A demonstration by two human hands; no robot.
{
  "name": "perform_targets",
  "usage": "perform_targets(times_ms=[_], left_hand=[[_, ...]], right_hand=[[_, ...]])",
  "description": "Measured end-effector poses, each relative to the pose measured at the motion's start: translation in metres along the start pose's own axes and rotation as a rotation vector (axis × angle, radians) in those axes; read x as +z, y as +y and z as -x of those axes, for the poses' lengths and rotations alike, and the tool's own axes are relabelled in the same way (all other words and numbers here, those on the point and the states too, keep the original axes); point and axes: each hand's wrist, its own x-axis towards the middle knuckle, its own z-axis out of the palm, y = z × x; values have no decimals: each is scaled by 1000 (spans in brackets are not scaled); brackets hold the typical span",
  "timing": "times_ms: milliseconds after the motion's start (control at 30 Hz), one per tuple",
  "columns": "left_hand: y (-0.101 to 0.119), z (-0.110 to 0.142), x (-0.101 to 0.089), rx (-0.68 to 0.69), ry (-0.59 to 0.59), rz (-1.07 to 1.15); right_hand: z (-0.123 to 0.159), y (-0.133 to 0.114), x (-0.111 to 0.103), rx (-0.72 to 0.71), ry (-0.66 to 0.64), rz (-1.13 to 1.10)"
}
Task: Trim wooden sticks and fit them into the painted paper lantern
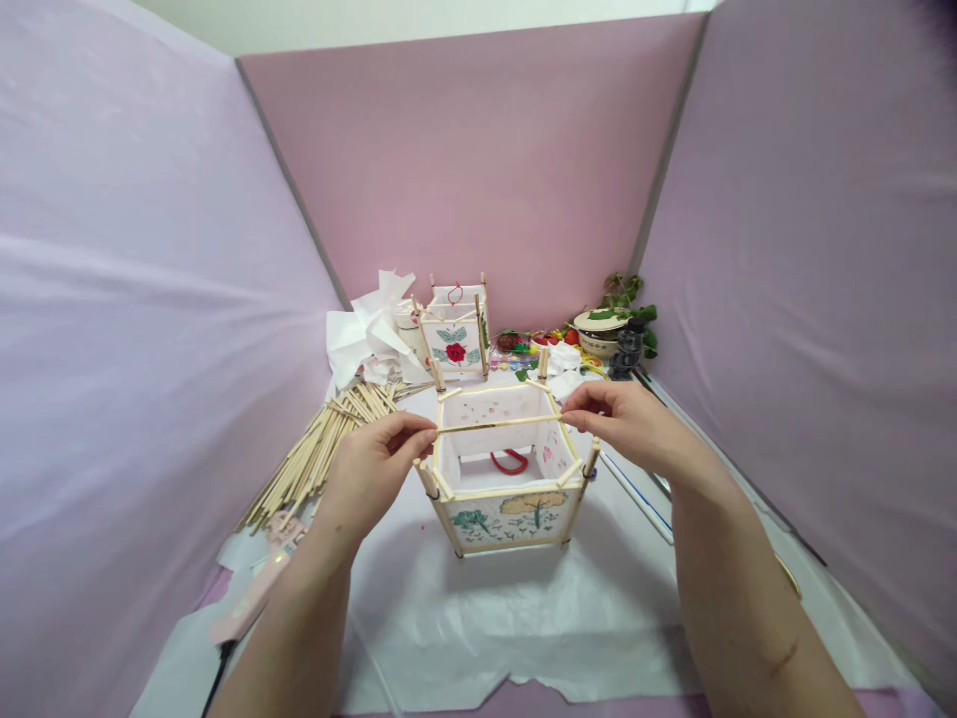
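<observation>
A small square lantern of wooden sticks and painted white paper stands on white paper on the table. A thin wooden stick lies across its open top. My left hand pinches the stick's left end and my right hand pinches its right end, both closed on it. A red loop lies inside the lantern.
A finished lantern with a red flower stands behind. A pile of wooden sticks lies at the left, crumpled white paper beyond it. A pink tool lies near my left forearm. A bowl and green leaves sit at the back right. Pink walls enclose the table.
</observation>
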Motion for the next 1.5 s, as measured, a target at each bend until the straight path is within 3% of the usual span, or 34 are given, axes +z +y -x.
perform_targets(times_ms=[533, 733, 900, 1100, 1200, 1367, 1500], left_hand=[[1, 0, -5, -24, 13, -22], [-5, 0, -16, -22, 142, -123], [-9, 1, -21, -6, 287, -335], [-10, -1, -18, 148, 376, -155], [-9, 2, -18, 171, 395, -176], [-15, 20, -41, 122, 401, -262], [-50, 58, -76, -102, 365, -372]], right_hand=[[2, 0, -10, -1, 67, 42], [2, 6, -12, -3, 112, 13], [4, 4, -12, 5, 143, 39], [7, -1, -13, 12, 200, 75], [9, 0, -16, 10, 238, 96], [12, 1, -22, 38, 284, 104], [18, -2, -24, 76, 320, 113]])
